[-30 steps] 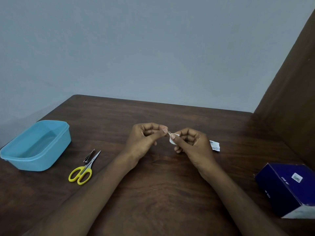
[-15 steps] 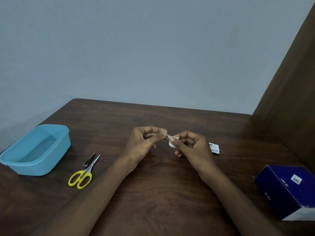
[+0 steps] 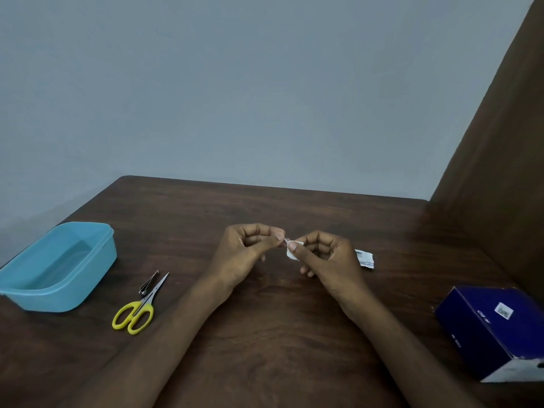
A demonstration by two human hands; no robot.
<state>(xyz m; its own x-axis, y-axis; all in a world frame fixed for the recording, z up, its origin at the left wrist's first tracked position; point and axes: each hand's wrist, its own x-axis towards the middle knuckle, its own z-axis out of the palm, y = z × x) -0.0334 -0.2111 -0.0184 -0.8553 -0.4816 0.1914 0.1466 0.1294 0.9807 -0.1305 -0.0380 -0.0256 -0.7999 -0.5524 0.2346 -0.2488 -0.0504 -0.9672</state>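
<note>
1. I see both hands meeting above the middle of the surface [image 3: 279, 334]: the left hand [image 3: 245, 254] and right hand [image 3: 326, 257] each pinch a small white piece [image 3: 291, 252].
2. A torn wrapper [image 3: 365, 258] lies just right of them.
3. Yellow scissors [image 3: 138, 310] and a blue tub [image 3: 59, 298] sit left, and a navy box [image 3: 494, 328] near right.

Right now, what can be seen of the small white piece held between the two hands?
The small white piece looks like thin paper or a soft pad and is partly hidden by fingers. It is held above the wooden table. The right hand pinches its body between thumb and forefinger. The left hand pinches a narrow tab at its upper left corner. It is too small to identify.
</note>
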